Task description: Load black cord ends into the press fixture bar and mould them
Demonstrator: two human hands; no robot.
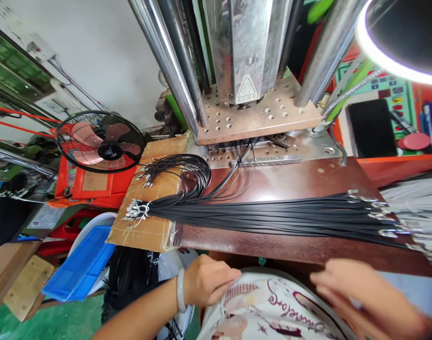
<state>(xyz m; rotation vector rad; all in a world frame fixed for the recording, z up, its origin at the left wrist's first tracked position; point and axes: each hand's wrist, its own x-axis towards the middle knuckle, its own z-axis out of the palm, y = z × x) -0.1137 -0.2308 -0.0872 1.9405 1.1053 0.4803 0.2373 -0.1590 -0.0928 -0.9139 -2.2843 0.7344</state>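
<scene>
Nearest is a white shirt (258, 309), then a big press (246, 52) and a brown table (290, 189). Black cords (265, 217) lie flat on the table, out of reach of both bent hands. The left hand (212, 279) curls by the shirt — I can't tell if it grips cloth. The right hand (343, 283) curls too, but it's blurry, so I can't tell what it has. This seems a small pause — touching the cords would call for lifting a hand over the table edge. A white string (142, 210) ties their left ends.

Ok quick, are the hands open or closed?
Left hand: curled at the printed clothing; can't tell if it's gripping.
Right hand: blurred, curled; can't tell if it's holding anything.
</scene>
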